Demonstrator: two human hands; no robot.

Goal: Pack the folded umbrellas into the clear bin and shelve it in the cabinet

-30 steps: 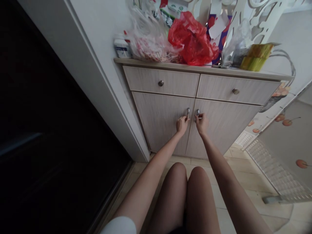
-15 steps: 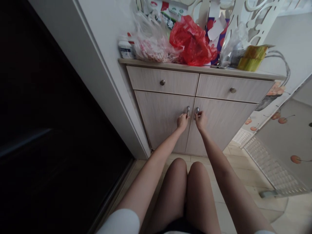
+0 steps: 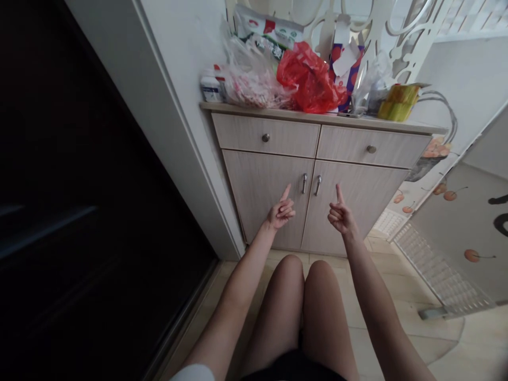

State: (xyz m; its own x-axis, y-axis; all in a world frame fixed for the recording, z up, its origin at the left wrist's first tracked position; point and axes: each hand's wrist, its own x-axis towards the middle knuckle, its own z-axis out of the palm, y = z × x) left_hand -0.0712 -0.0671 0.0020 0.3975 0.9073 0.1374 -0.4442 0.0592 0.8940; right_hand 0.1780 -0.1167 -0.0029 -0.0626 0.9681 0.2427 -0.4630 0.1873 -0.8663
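Observation:
I crouch in front of a light wooden cabinet [image 3: 257, 196] whose two lower doors are closed. My left hand [image 3: 281, 212] hovers in front of the left door, below its metal handle [image 3: 304, 183], touching nothing. Its index finger points up at the handle and the other fingers are curled in. My right hand [image 3: 340, 217] makes the same gesture in front of the right door, below that door's handle [image 3: 318, 185]. Neither hand holds anything. My bare knees [image 3: 305, 275] are just below the hands.
Two closed drawers with round knobs [image 3: 265, 137] sit above the doors. The cabinet top carries a red plastic bag [image 3: 311, 79], a clear bag [image 3: 250, 79], a small white bottle [image 3: 210, 90] and a yellow-green pack [image 3: 399, 101]. A dark doorway [image 3: 79, 211] stands at the left, a cherry-patterned glass panel [image 3: 456, 227] at the right.
Both hands have let go of the door handles and drawn back and down, now pointing with index fingers. The doors stay closed. The view has pulled back a little.

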